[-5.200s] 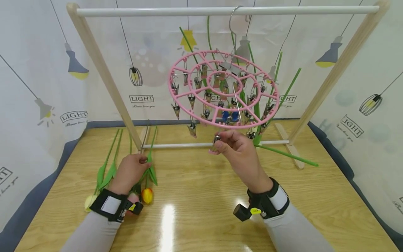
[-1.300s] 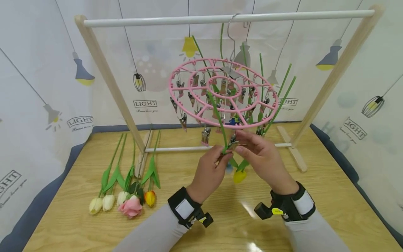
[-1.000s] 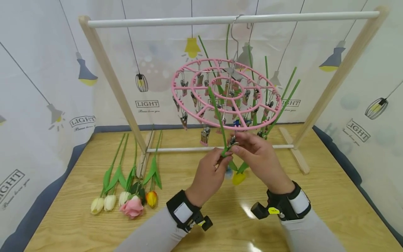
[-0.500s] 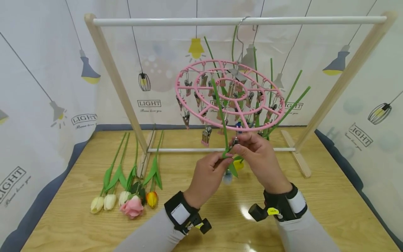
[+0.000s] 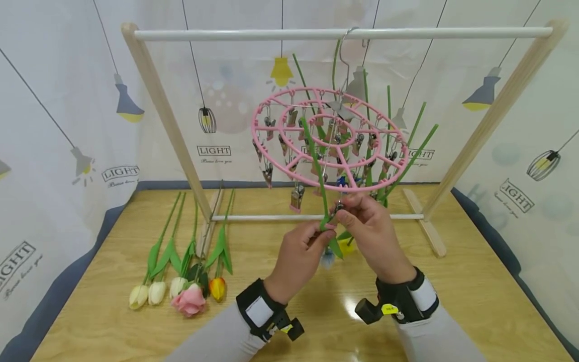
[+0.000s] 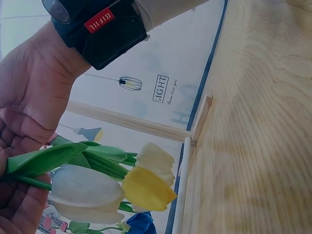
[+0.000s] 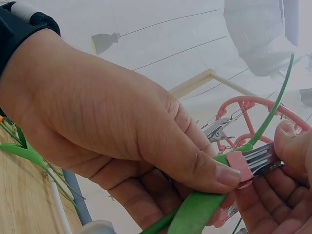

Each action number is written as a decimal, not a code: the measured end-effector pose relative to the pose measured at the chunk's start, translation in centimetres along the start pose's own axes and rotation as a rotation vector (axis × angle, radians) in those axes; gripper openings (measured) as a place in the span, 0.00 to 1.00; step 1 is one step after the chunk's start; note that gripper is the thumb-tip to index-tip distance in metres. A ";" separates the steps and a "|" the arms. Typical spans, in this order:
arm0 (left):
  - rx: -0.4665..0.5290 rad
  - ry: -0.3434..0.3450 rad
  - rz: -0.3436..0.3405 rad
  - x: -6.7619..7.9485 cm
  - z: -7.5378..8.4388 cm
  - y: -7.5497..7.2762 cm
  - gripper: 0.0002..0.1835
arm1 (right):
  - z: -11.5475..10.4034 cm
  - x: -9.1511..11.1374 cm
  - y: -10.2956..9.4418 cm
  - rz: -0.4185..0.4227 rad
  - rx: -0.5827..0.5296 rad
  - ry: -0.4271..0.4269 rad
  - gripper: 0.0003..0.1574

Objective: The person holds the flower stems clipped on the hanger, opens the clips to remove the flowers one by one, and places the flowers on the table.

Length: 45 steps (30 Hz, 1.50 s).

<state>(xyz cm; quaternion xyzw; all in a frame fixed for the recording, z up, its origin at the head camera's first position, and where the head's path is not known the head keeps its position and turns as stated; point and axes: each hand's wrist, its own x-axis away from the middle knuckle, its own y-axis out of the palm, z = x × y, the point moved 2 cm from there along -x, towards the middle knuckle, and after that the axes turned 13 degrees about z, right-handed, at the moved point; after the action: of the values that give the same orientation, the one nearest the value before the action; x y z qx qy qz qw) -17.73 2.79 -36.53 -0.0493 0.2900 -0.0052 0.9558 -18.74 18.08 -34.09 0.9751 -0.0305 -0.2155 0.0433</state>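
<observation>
In the head view my left hand pinches the green stem of an artificial tulip just under the hanger's near rim. The stem rises past the rim, and the white bloom hangs downward in the left wrist view. With thumb and fingers my right hand pinches a metal clip that hangs from the rim. Seen in the right wrist view, the clip's pink tip lies against the stem beside my left thumb. A round pink clip hanger hangs above both hands.
The hanger hooks on a white rail of a wooden stand. Several flowers hang upside down at its back and right, including a yellow tulip. On the table at left lie several white tulips, a pink rose and an orange-yellow tulip.
My left hand was among the table flowers at first and has moved right with a tulip to the clip in my right hand. Lately the clip has shifted closer onto the stem.
</observation>
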 end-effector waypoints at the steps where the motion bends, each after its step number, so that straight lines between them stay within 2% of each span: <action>1: -0.002 -0.002 -0.002 0.1 0.0 0.0 0.07 | 0.0 0.1 0.0 0.003 0.004 -0.007 0.05; 6: -0.005 0.007 0.000 0.3 -0.2 -0.1 0.08 | -0.1 0.2 0.1 0.011 0.002 -0.041 0.04; 13: -0.020 0.042 -0.015 0.1 -2.7 -0.2 0.10 | -0.5 -0.1 0.2 0.035 -0.036 -0.077 0.03; 16: -0.023 0.054 -0.020 0.2 -3.1 -0.6 0.10 | -0.7 -0.1 0.2 0.015 -0.056 -0.074 0.04; 22: -0.042 0.071 0.001 0.1 -3.4 -1.6 0.11 | -0.7 -0.2 0.1 -0.023 -0.029 -0.054 0.10; 30: -0.037 0.094 0.022 -0.2 -3.3 -2.2 0.08 | -0.4 -0.4 -0.1 0.056 0.033 -0.021 0.16; 34: -0.053 0.104 0.048 -0.5 -3.1 -2.5 0.07 | -0.3 -0.4 -0.1 0.041 0.062 0.014 0.16; 40: -0.087 0.126 0.073 -0.7 -3.0 -3.6 0.10 | -0.2 -0.4 -0.1 0.025 0.091 0.036 0.18; 45: -0.100 0.107 0.101 -1.1 -3.2 -4.7 0.12 | -0.2 -0.4 0.0 0.019 0.096 0.044 0.19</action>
<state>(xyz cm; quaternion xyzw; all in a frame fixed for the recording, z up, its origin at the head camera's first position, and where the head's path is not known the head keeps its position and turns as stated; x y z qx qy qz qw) -20.28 -2.13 -38.11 -0.0819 0.3425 0.0549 0.9343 -18.98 18.14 -33.76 0.9802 -0.0493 -0.1920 -0.0009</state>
